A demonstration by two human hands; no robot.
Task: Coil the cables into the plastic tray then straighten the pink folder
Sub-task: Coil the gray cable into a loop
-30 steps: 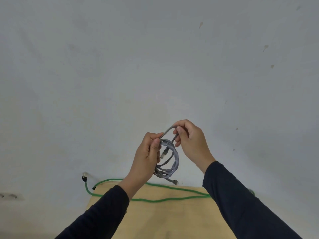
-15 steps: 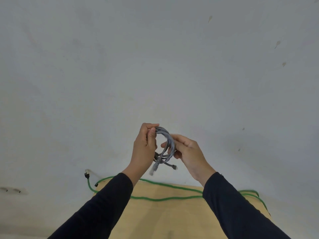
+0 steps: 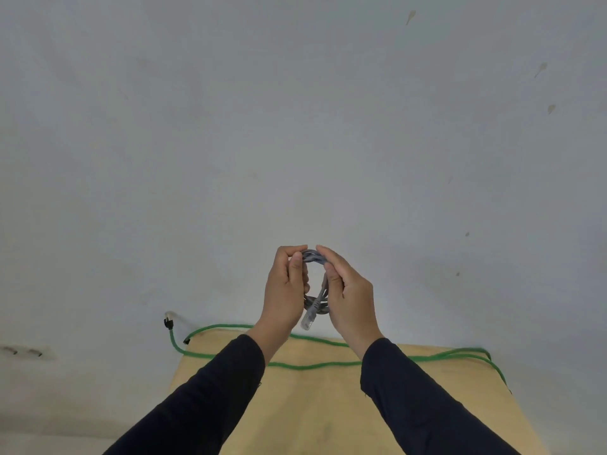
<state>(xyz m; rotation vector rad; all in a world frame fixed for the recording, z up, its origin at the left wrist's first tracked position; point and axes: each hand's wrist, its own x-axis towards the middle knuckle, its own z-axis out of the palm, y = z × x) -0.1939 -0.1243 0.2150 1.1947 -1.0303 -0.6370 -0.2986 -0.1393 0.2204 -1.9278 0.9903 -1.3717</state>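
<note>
A grey network cable (image 3: 316, 303) is wound into a small coil and held up in front of the wall. My left hand (image 3: 286, 290) grips its left side and my right hand (image 3: 349, 295) grips its right side, with the fingertips of both meeting at the top of the loop. A clear plug (image 3: 307, 320) hangs from the coil's bottom between my palms. A green cable (image 3: 308, 366) lies loose along the far edge of the wooden table (image 3: 312, 415). Neither the plastic tray nor the pink folder is in view.
The green cable's black-tipped end (image 3: 168, 322) hangs off the table's far left corner against the grey wall (image 3: 295, 126). A wall socket (image 3: 23, 351) sits low at the left. Another loop of green cable (image 3: 492, 366) drapes over the table's right edge.
The coil has been drawn tighter and both hands have closed in around it. My right hand went from lying open behind the loop to gripping its side. The view tilted slightly down.
</note>
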